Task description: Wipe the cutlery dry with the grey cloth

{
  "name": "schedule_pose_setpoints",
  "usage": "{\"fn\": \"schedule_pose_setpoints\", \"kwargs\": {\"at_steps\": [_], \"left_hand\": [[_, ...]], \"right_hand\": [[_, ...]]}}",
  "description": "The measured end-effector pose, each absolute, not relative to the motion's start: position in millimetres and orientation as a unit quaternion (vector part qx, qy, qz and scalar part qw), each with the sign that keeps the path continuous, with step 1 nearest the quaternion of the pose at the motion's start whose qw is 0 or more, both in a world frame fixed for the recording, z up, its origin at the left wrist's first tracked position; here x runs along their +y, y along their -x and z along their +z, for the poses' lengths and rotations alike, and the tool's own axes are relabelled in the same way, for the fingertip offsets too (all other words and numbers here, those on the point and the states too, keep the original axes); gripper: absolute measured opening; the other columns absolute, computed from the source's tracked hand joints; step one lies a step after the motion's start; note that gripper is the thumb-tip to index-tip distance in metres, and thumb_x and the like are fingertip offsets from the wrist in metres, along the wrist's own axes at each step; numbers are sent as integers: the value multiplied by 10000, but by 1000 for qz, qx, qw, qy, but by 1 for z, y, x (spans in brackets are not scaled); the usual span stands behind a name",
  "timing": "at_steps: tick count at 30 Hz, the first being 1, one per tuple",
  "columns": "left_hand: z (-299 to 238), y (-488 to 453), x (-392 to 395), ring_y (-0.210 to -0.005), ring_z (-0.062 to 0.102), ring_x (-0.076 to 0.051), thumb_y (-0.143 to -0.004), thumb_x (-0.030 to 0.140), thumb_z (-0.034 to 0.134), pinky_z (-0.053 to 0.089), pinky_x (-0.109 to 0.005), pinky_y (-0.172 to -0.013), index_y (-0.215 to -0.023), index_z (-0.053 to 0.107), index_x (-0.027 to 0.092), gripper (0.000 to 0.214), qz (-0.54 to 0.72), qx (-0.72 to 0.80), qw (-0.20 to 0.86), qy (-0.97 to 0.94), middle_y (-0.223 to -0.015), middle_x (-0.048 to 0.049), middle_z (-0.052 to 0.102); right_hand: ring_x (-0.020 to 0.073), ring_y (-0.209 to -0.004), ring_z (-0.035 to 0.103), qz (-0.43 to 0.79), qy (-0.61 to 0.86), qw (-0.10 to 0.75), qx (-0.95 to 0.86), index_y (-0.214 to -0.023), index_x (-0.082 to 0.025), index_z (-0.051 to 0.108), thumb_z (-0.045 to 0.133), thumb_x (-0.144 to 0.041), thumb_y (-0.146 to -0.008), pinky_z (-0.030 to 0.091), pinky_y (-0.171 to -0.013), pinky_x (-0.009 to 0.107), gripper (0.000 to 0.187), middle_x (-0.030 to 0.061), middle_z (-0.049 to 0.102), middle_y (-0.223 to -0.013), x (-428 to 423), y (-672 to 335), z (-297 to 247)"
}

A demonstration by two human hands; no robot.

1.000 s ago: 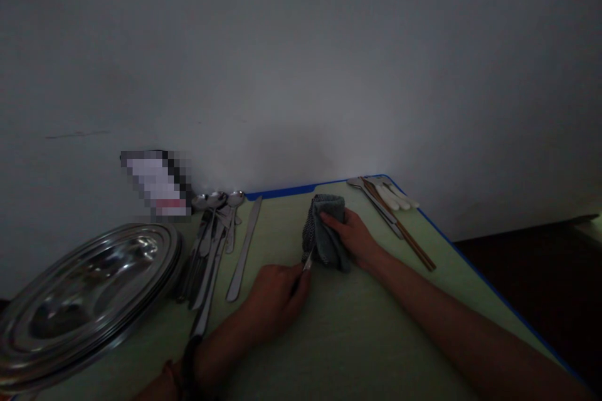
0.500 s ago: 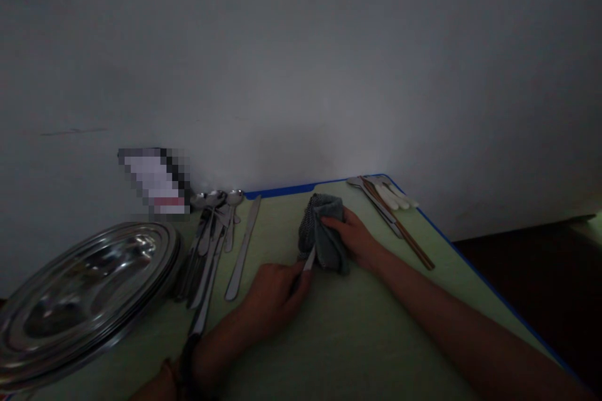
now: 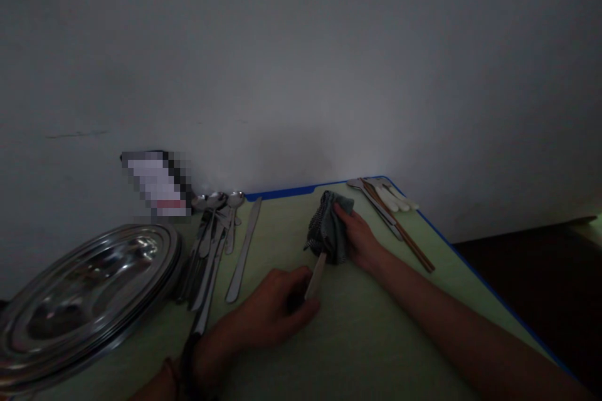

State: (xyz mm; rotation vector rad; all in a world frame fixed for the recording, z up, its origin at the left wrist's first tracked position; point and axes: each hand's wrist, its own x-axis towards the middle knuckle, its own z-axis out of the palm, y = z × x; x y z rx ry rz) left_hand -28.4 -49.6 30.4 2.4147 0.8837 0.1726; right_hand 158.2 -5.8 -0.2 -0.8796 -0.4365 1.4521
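Near the middle of the table, my right hand [image 3: 361,235] is closed around a bunched grey-green cloth [image 3: 335,229] with a dark patterned side. Out of the cloth's lower edge sticks the pale handle of a piece of cutlery [image 3: 316,276]; its other end is hidden in the folds. My left hand [image 3: 282,301] has its fingers and thumb curled about the bare end of that handle. To the left of this hand lies a table knife [image 3: 244,254], apart from a bunch of metal spoons, knives and other cutlery [image 3: 209,244].
Stacked oval metal trays [image 3: 94,301] fill the left side. A blurred-out device [image 3: 157,183] leans at the wall [image 3: 301,75]. At the back right lie wooden chopsticks [image 3: 409,238], metal cutlery [image 3: 376,203] and white-handled cutlery [image 3: 397,200], near the table's blue edge [image 3: 439,232].
The cloth and my right hand have shifted slightly up and to the right. More of the pale handle shows below the cloth, and my left hand's thumb sits lower and further from its index finger.
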Motion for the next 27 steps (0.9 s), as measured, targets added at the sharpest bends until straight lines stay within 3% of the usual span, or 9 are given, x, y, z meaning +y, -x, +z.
{"fn": "schedule_pose_setpoints", "kwargs": {"at_steps": [5,10,14,27], "left_hand": [[26,24,-50,-575,488,-117,-862,406,408,344,-229,-550,-753,492,186,260,56,310,247,-916,-636,28,529],[22,25,-47,-586,502,-118,-881,374,384,335,-227,-537,-810,495,180,235,69,307,268,-911,-679,17,553],[19,24,-47,-530,465,-98,-856,376,436,304,-212,-493,-754,481,181,225,73,314,277,-905,-615,41,514],[14,20,-48,-512,435,-82,-753,317,593,292,-182,-458,-823,422,203,218,116,361,345,-859,-604,83,475]], "right_hand": [[167,-739,648,638,395,632,-196,-822,-185,597,586,-298,-753,523,-723,319,133,7,668,-670,-6,-159,1],[150,-715,645,636,407,625,-197,-822,-184,596,564,-284,-775,525,-707,292,116,2,662,-652,-7,-158,3],[146,-699,642,643,405,617,-203,-821,-181,595,554,-276,-782,525,-692,286,110,5,666,-672,-7,-158,4],[150,-697,639,644,407,610,-217,-799,-185,588,599,-299,-742,518,-703,299,128,7,664,-678,-6,-159,1]]}}
